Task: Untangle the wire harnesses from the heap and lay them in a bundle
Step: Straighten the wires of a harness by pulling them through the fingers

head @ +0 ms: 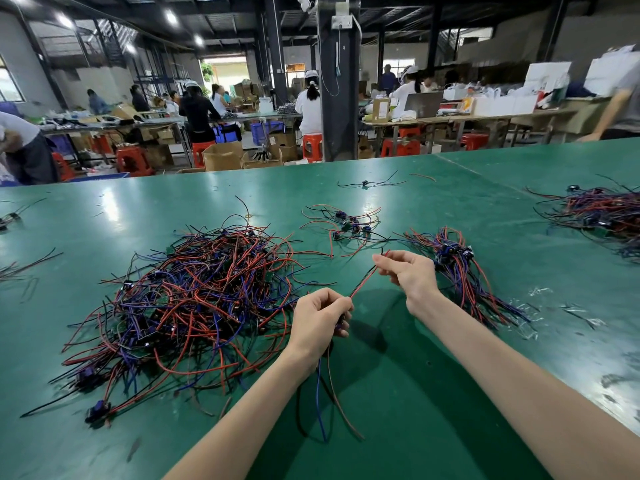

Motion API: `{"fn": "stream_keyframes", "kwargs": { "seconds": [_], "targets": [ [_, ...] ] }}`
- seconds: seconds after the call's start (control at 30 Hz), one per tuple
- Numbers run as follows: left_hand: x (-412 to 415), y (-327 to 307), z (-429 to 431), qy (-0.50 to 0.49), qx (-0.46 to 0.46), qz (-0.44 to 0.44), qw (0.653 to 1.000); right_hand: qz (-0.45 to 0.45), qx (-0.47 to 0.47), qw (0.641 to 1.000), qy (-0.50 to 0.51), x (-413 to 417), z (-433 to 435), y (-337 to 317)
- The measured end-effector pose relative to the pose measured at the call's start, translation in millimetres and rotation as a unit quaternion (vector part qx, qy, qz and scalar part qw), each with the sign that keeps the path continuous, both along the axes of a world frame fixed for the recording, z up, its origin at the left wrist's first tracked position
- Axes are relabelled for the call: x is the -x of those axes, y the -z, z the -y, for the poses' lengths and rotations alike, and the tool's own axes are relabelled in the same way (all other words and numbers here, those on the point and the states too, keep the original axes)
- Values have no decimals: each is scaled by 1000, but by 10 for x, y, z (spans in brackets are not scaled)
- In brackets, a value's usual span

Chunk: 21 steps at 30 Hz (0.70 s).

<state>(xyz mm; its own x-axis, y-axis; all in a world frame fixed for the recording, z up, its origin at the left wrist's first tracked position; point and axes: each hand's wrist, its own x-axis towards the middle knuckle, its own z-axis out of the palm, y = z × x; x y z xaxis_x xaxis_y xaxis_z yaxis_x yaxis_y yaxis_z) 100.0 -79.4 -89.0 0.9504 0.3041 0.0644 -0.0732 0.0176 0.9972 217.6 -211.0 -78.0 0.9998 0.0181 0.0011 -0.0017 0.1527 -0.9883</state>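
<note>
Left grip, right grip pinch harness (taut) between heap and bundle.

Green table top noted as smooth and semi-glossy, scuffed in places. Wires of the heap seen sheathed in smooth plastic-looking insulation.

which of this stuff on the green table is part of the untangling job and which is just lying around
In the job: tangled heap; held harness, gripped by left hand and pinched by right hand; laid bundle beside the right hand.
Just lying about: small cluster behind; lone harness farther back; far heap at right edge; stray wires at left edge.
</note>
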Motion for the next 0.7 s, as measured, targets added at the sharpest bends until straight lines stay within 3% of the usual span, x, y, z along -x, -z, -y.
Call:
{"fn": "stream_keyframes", "kwargs": {
  "seconds": [0.2,0.33,0.37,0.43,0.53,0.63,0.7],
  "targets": [
    [6,-20,8,-1,-3,0,1000,145,182,972,35,-33,27,52],
    [9,-15,3,0,-2,-1,1000,325,316,887,82,6,13,72],
    [9,-14,3,0,1,-1,1000,339,320,880,87,12,4,65],
    [9,-13,-1,-1,3,0,1000,283,264,920,68,9,17,20],
    [6,-15,-6,1,5,4,1000,123,73,990,5,-6,50,-45],
    [1,-13,5,7,9,6,1000,21,-78,997,-17,-5,25,-66],
    [-4,-9,10,7,19,6,1000,-13,-126,992,-25,-5,9,-70]
  ]
}}
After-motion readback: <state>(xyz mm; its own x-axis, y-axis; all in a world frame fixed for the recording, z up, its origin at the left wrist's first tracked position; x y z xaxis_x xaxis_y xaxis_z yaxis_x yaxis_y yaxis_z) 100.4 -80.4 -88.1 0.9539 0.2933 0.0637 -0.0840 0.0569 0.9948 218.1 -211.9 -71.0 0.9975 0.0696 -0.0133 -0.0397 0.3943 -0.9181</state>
